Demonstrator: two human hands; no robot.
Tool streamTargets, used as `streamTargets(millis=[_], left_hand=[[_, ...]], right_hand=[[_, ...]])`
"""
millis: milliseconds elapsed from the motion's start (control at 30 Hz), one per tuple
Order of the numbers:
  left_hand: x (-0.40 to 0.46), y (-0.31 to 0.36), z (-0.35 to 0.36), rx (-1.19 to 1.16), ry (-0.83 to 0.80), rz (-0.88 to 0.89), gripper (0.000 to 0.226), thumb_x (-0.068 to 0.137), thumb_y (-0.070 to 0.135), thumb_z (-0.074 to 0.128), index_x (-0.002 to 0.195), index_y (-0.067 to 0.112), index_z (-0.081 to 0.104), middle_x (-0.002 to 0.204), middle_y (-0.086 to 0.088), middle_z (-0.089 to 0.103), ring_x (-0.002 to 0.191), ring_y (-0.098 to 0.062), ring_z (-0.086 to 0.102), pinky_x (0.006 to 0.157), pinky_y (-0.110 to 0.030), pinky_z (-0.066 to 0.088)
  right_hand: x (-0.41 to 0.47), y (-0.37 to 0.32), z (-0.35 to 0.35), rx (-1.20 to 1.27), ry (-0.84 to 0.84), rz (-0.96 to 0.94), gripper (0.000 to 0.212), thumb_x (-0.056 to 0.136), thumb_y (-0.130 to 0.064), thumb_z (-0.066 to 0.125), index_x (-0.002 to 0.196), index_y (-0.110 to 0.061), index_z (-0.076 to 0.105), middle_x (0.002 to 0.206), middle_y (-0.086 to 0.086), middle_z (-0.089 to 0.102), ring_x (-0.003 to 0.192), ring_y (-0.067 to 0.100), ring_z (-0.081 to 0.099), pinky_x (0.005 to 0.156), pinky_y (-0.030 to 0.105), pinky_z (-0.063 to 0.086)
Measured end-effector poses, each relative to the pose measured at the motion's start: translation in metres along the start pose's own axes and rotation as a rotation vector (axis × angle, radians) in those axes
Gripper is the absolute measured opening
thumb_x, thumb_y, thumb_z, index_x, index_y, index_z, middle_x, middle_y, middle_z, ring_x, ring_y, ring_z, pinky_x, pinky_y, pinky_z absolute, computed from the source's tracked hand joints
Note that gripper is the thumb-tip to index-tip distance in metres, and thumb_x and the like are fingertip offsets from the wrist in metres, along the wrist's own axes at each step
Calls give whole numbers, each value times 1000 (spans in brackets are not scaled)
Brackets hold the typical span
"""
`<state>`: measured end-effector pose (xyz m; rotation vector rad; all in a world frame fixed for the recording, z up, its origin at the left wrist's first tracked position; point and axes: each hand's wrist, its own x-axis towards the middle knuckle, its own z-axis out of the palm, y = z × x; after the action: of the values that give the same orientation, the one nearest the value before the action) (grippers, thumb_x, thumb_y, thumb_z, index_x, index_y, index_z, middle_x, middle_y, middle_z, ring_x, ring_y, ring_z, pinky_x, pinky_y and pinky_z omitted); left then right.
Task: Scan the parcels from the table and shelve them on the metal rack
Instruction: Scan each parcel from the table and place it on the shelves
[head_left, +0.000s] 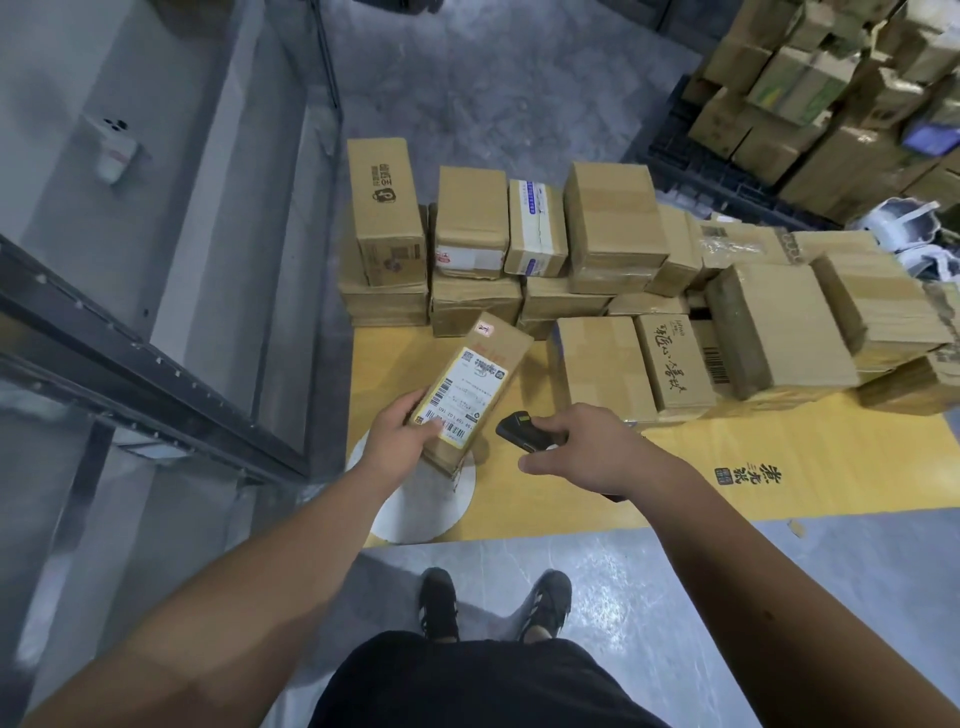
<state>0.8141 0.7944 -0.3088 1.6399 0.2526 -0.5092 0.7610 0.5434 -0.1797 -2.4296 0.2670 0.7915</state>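
Note:
My left hand (397, 434) grips the near end of a long cardboard parcel (498, 353), whose white and yellow shipping label with barcodes faces up. The parcel is tilted, its far end pointing toward the stacked boxes. My right hand (582, 447) holds a small black handheld scanner (519, 431), its head aimed left at the parcel's label, a short gap between them. Both are above the yellow table (779, 467). The metal rack (145, 374) stands to the left, with dark steel beams and grey shelves.
Several cardboard parcels (608, 223) are stacked across the table's far half. A white round disc (415, 504) lies at the table's near left corner. A white phone (117, 150) rests on a rack shelf. A pile of boxes (831, 93) fills the far right. My shoes stand on grey floor.

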Motion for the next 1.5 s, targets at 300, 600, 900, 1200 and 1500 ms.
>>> streamTargets(millis=[300, 600, 900, 1200, 1500], left_hand=[[2, 32, 7, 913, -77, 205, 124, 52, 74, 84, 157, 36, 31, 158, 17, 24, 143, -10, 34, 106, -41, 49], [5, 42, 0, 1251, -52, 325, 103, 69, 10, 71, 156, 47, 32, 171, -2, 4, 157, -25, -6, 127, -48, 4], [-1, 37, 20, 456, 427, 76, 54, 98, 7, 50, 149, 21, 39, 120, -2, 57, 109, -32, 60, 87, -35, 43], [6, 41, 45, 102, 284, 4, 73, 98, 13, 71, 156, 15, 26, 123, 6, 60, 109, -15, 61, 95, -29, 46], [6, 23, 45, 147, 194, 54, 47, 103, 44, 61, 146, 26, 53, 138, 7, 64, 129, -18, 60, 106, -39, 50]], right_hand=[[-7, -8, -8, -4, 1, 3, 56, 85, -52, 82, 135, -31, 71, 100, -2, 66, 69, 16, 63, 49, 27, 49], [-15, -6, -7, 22, -8, 25, 68, 84, -53, 83, 147, -34, 64, 99, -1, 67, 72, 19, 63, 60, 31, 52], [-19, -4, -6, 9, -23, 10, 74, 85, -54, 82, 151, -33, 59, 112, 0, 68, 89, 23, 71, 79, 43, 63], [-20, 3, -1, 41, -27, -4, 67, 82, -55, 82, 144, -33, 66, 101, 2, 72, 82, 23, 70, 71, 39, 60], [-23, 19, 2, 115, -27, 28, 64, 80, -56, 84, 136, -29, 72, 87, -3, 65, 76, 17, 64, 68, 32, 50]])
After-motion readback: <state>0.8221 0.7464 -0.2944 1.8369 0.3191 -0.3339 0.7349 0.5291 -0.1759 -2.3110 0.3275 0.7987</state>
